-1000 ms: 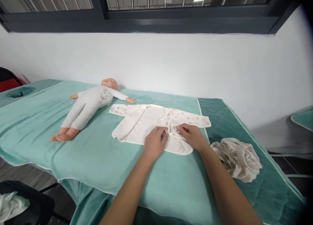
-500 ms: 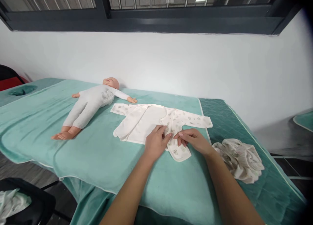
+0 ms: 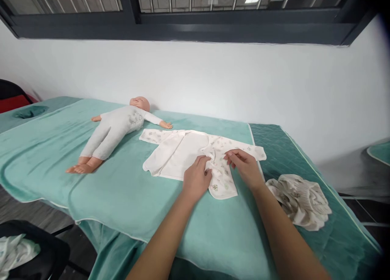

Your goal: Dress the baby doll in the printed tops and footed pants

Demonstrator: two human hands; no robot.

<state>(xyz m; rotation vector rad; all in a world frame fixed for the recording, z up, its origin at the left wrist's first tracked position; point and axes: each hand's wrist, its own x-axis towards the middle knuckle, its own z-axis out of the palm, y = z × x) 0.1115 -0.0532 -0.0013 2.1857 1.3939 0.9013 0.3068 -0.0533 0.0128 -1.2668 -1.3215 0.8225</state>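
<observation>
Handling baby top point(image 3: 193, 146), likely light, floppy, best pinched at edges; left hand point(image 3: 195, 179), right hand point(image 3: 245, 168): can't tell whether fingers clamp cloth

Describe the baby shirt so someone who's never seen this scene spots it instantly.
Start at the green-covered table along the white wall. Between the doll at picture left and the crumpled cloth at right lies the baby shirt, left hand on it. Unlike its neighbours, it's spread flat, sleeves out, plain white inside and print-patterned outside.
</observation>
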